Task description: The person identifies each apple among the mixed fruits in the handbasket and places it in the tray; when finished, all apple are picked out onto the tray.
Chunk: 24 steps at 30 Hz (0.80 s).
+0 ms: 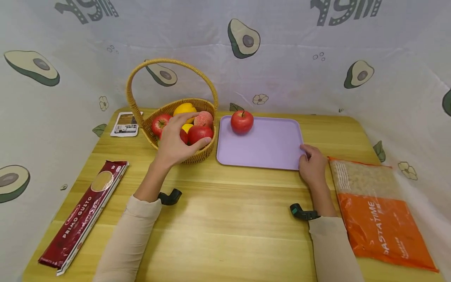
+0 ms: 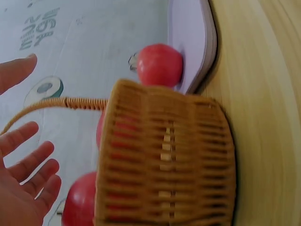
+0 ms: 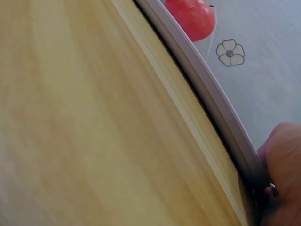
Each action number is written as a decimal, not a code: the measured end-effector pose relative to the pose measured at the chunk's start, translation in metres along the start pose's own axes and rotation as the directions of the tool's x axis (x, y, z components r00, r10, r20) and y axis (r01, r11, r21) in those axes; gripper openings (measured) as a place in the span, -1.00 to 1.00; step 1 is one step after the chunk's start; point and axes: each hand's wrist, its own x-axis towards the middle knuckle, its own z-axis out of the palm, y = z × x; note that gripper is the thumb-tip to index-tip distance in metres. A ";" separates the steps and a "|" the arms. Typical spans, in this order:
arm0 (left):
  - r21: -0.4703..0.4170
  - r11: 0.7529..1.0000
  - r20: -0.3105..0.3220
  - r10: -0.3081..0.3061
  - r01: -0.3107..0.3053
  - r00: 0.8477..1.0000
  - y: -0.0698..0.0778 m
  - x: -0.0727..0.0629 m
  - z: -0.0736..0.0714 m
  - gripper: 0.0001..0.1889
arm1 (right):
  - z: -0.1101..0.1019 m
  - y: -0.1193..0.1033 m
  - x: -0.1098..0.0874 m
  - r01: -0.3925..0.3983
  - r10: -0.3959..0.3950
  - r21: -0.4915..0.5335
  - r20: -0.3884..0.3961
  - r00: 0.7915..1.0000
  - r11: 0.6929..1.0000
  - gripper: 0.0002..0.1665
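Over the front of a wicker basket (image 1: pixel 197 156), my left hand (image 1: pixel 172 143) hovers with fingers and thumb spread and nothing held. Inside the basket lie red apples (image 1: pixel 200 134), a pinkish-red round fruit (image 1: pixel 203 119) and yellow fruit (image 1: pixel 184 110); the hand hides part of them. In the left wrist view the fingers are apart from the basket wall (image 2: pixel 164 155). My right hand (image 1: pixel 312 166) pinches the right edge of a lilac tray (image 1: pixel 267 145), near its front corner. A single red apple (image 1: pixel 242 122) sits at the tray's back left.
A dark red spaghetti pack (image 1: pixel 86 215) lies along the table's left side. At the right is an orange pasta bag (image 1: pixel 384 215). Behind the basket's left side lies a small white packet (image 1: pixel 125 124). A curtain with avocado prints (image 1: pixel 282 70) hangs around the wooden table (image 1: pixel 229 219).
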 end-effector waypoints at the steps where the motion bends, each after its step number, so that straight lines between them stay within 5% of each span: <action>1: 0.005 1.000 -0.003 -0.019 0.019 1.000 -0.003 -0.001 -0.004 -0.23 | 0.000 0.000 0.000 0.003 -0.003 0.001 -0.004 1.000 1.000 -0.50; 13: 0.058 0.984 0.004 -0.171 0.170 0.985 -0.024 -0.009 -0.030 -0.15 | 0.001 -0.001 0.000 0.012 -0.012 0.006 0.003 1.000 1.000 -0.50; 24: 0.120 0.963 0.074 -0.251 0.241 0.965 -0.036 -0.011 -0.033 -0.12 | 0.000 -0.002 -0.001 -0.001 0.001 -0.007 0.015 1.000 1.000 -0.50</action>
